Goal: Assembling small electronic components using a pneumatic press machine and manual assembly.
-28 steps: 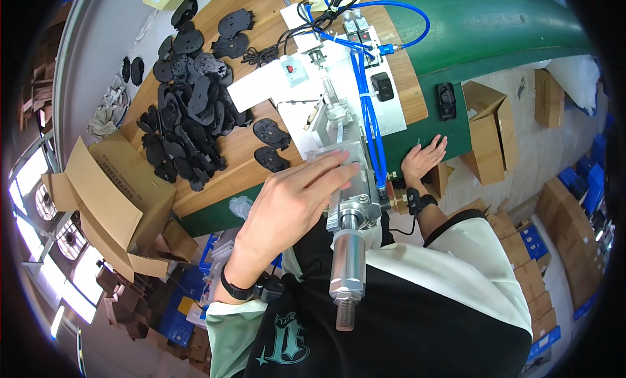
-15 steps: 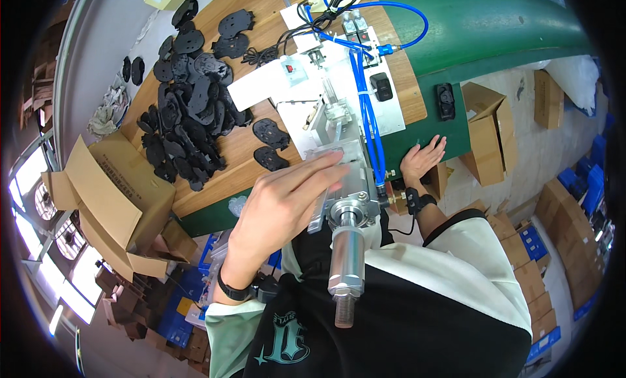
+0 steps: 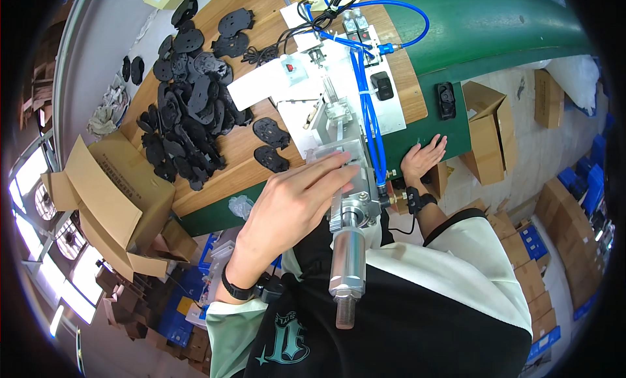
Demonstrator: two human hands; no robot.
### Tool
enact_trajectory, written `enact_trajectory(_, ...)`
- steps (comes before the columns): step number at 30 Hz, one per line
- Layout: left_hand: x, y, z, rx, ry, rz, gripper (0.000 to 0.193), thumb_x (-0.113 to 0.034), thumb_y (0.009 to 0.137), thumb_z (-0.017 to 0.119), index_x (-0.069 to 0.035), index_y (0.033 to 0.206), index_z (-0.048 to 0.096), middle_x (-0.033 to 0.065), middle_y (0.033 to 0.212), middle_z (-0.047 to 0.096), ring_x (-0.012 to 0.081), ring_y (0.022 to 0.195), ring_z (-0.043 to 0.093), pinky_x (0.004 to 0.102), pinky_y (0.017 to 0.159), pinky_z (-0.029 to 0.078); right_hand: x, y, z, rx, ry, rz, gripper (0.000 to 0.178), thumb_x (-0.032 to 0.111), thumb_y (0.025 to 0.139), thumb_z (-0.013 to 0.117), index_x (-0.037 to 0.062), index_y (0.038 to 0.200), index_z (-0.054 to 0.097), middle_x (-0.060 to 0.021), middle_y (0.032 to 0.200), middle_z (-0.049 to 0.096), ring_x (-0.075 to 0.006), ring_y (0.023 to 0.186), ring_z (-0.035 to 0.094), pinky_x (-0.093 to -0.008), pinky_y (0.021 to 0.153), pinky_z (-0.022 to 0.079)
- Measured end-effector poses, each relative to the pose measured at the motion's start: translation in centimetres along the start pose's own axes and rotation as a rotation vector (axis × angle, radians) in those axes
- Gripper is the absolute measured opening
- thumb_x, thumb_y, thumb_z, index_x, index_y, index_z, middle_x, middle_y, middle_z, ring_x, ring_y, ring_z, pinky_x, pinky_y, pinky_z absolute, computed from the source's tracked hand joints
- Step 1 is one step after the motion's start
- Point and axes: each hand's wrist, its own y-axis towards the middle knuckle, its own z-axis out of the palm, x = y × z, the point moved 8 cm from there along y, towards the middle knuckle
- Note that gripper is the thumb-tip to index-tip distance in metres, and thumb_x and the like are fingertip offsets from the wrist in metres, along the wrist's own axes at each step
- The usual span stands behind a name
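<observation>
My left hand [image 3: 297,198] reaches across the body of a metal air cylinder [image 3: 347,264], which has a threaded rod end pointing toward me. Its fingers are stretched out, with the fingertips over a clear plastic cover [image 3: 339,151] beside the cylinder; the thumb is hidden. Whether the fingertips press on the cover or just hover, I cannot tell. My right hand [image 3: 424,157] lies flat with spread fingers on the green table edge [image 3: 450,140], holding nothing. Two black oval plates [image 3: 270,133] lie on the wooden board left of the fixture.
A heap of black plates [image 3: 195,104] covers the board's left side. Blue air hoses [image 3: 368,117] and black cable [image 3: 336,6] run over the white fixture base [image 3: 391,110]. A small black device [image 3: 445,101] sits at right. Open cartons [image 3: 114,195] stand at left and at right [image 3: 489,133].
My left hand has shifted slightly to the right over the cylinder. The clear edge seen below its fingers has moved right, close against the cylinder. My right hand has stayed in place.
</observation>
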Motion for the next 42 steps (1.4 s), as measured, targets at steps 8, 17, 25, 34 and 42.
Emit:
enact_trajectory(8,0.1,0.4,0.2,-0.013,-0.005,0.017,0.027,-0.005,0.087,0.072,-0.005,0.114,0.072,0.0123,0.122,0.072,0.0303,0.107,0.072,0.0377,0.086,0.060,-0.1,-0.1,0.1,-0.001,-0.004,0.001,0.076,0.021,0.092,0.053,-0.0029,0.158,0.023,-0.0271,0.164,0.020,-0.0409,0.154,0.017,-0.0556,0.125,0.012)
enact_trajectory(17,-0.4,0.1,-0.1,-0.023,0.020,0.059,0.028,-0.005,0.086,0.073,-0.004,0.114,0.072,0.0123,0.120,0.073,0.0303,0.105,0.072,0.0377,0.085,0.060,0.1,0.0,0.0,0.004,0.002,-0.002,0.076,0.021,0.092,0.053,-0.0032,0.158,0.023,-0.0271,0.164,0.020,-0.0407,0.154,0.017,-0.0553,0.125,0.011)
enact_trajectory(25,-2.4,-1.0,-3.6,-0.082,0.015,0.075,0.028,-0.008,0.084,0.076,-0.003,0.111,0.074,0.0131,0.113,0.075,0.0310,0.103,0.074,0.0362,0.084,0.060,-0.2,-0.1,0.3,0.007,-0.012,0.009,0.076,0.022,0.092,0.053,-0.0029,0.158,0.023,-0.0273,0.165,0.019,-0.0410,0.154,0.017,-0.0552,0.126,0.011)
enact_trajectory(34,-5.1,-6.7,-10.6,-0.407,-0.015,0.275,0.036,-0.034,0.106,0.053,0.000,0.110,0.064,0.0218,0.091,0.076,0.0357,0.081,0.077,0.0359,0.060,0.061,-0.5,-0.3,0.3,0.003,-0.016,-0.008,0.077,0.022,0.092,0.053,-0.0031,0.158,0.023,-0.0271,0.165,0.020,-0.0404,0.154,0.018,-0.0550,0.126,0.012)
enact_trajectory(42,-4.4,-16.6,-15.0,-0.746,-0.099,0.322,0.051,-0.045,0.111,0.032,-0.005,0.135,0.054,0.0216,0.093,0.073,0.0375,0.078,0.072,0.0451,0.066,0.057,-0.2,-0.5,0.5,-0.049,-0.023,-0.041,0.075,0.022,0.092,0.052,-0.0053,0.156,0.025,-0.0293,0.162,0.022,-0.0429,0.153,0.019,-0.0565,0.125,0.014)
